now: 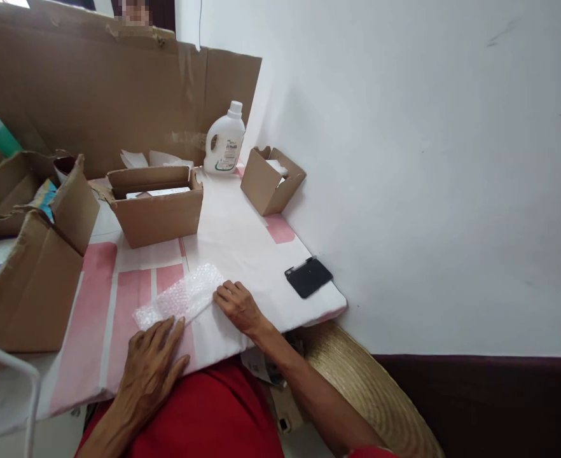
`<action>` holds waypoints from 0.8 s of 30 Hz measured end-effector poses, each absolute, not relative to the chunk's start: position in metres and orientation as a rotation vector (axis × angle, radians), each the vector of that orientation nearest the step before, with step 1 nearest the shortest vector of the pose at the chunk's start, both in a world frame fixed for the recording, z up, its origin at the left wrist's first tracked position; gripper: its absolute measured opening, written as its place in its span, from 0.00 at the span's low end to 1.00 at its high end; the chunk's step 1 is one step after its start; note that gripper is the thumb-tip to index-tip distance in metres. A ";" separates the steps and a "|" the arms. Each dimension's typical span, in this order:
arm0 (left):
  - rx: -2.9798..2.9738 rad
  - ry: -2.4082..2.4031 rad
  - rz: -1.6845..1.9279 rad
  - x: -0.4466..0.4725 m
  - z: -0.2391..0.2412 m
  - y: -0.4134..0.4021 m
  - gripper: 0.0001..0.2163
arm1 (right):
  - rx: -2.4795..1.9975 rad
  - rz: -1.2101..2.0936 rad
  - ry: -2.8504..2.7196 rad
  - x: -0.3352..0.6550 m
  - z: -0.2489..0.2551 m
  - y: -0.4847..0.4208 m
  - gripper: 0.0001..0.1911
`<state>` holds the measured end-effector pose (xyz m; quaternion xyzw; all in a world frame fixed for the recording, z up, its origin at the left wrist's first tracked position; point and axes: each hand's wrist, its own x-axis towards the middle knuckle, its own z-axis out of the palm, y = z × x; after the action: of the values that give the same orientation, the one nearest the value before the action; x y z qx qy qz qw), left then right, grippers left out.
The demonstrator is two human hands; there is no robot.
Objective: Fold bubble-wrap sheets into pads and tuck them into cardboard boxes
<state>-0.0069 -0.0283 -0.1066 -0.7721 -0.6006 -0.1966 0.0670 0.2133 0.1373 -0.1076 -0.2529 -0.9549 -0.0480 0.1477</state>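
No text, number or brand can be read anywhere here. The white bottle [224, 141] carries a label [228, 154] with dark and green print, but the letters are too small and blurred to make out. A colourful packet [46, 196] sticking out of the left box [32, 267] shows blue and yellow printing, also unreadable. The white slip [165, 191] in the middle box [156, 205] shows no legible marks. The black item [308, 277] on the surface [242, 242] bears no visible writing.
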 end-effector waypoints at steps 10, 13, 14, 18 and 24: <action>-2.448 -1.758 -0.649 0.009 -0.107 -0.008 0.23 | -0.756 -0.052 -2.711 0.214 -0.093 0.127 0.13; -2.326 -1.785 -0.742 -0.006 -0.102 -0.009 0.20 | -0.669 0.073 -2.760 0.206 -0.094 0.100 0.12; -2.237 -1.843 -0.744 -0.012 -0.100 -0.009 0.19 | -0.677 0.096 -2.769 0.204 -0.096 0.094 0.12; -2.006 -2.164 -0.503 -0.035 -0.095 -0.007 0.19 | -0.735 0.082 -2.744 0.203 -0.108 0.084 0.13; -2.183 -2.490 -0.628 -0.037 -0.085 0.004 0.13 | -0.730 0.065 -2.670 0.208 -0.112 0.083 0.14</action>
<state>-0.0366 0.0044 -0.0846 -0.6434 -0.7340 -0.1850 -0.1142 0.2076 0.0831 -0.1119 -0.2589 -0.9477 0.0230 0.1853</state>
